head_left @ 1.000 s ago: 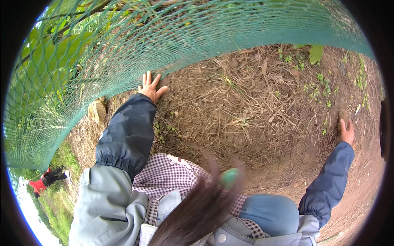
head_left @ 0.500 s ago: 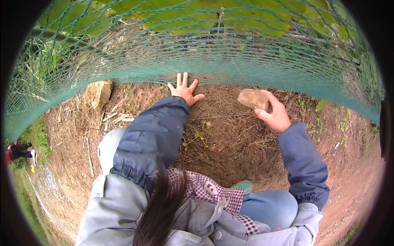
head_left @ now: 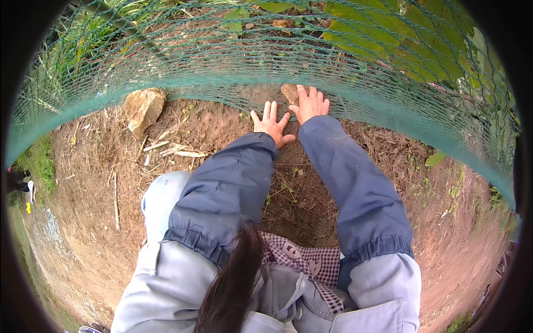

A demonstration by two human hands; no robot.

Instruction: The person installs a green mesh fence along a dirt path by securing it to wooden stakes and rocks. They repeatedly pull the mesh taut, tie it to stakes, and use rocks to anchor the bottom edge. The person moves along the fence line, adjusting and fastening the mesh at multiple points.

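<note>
While the left hand (head_left: 271, 125) lies spread on soil, the right hand (head_left: 311, 104) presses a stone (head_left: 289, 92) against green netting (head_left: 222, 83).

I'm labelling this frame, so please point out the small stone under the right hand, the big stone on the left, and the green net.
small stone (head_left: 288, 92), head view, its bare left part
big stone (head_left: 143, 108), head view, its middle
green net (head_left: 166, 83), head view, lower hem

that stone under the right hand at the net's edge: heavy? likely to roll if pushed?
The stone looks dense, probably heavy for its size. Its lumpy, irregular shape suggests it would scrape or tip over rather than roll. The right hand lies over it, so the rough surface likely isn't slippery.
</note>
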